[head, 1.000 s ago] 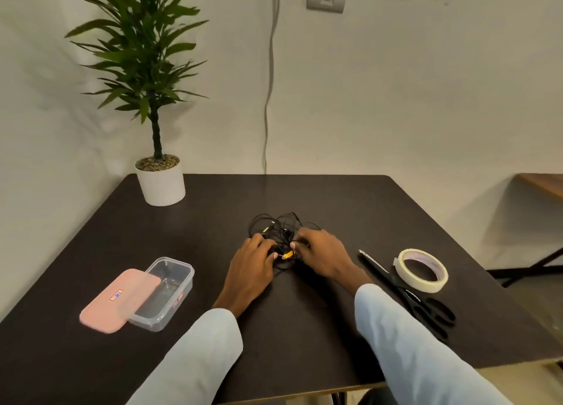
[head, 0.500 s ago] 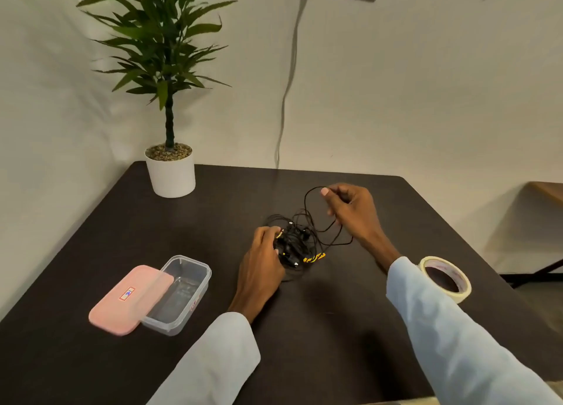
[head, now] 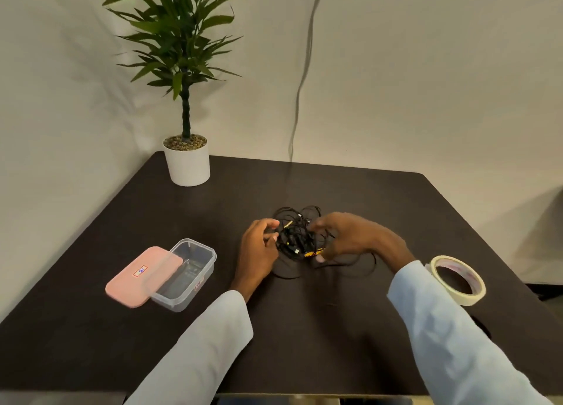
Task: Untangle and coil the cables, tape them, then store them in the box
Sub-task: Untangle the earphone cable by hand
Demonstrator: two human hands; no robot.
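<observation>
**Right hand back down on the cable tangle**

Half a second before, our right hand [head: 350, 240] had been raised with a loop of black cable drawn up from the pile; it had since come back down to the tangled cables [head: 300, 240] at the middle of the tabletop [head: 304, 328]. Our left hand [head: 259, 249] had stayed at the tangle's left side.

Both hands had their fingers curled into the black strands, left and right of the bundle, gripping it between them. A yellow-marked piece showed just under our right fingertips, and loose loops trailed on the tabletop near our right wrist.

Dark bare tabletop lay open in front of the tangle toward the near edge and behind it toward the far edge by the wall. A potted plant [head: 187, 160] stood at the far left corner. A roll of tape [head: 460, 279] lay close to the right edge, just beside our right sleeve.

Well left of the tangle sat the clear plastic box [head: 195, 270]; we could not tell for certain whether anything lay in it. Its pink lid [head: 140, 276] rested tilted across the box's left rim. Small stickers showed on the lid and on the box wall, too small for us to read.
</observation>
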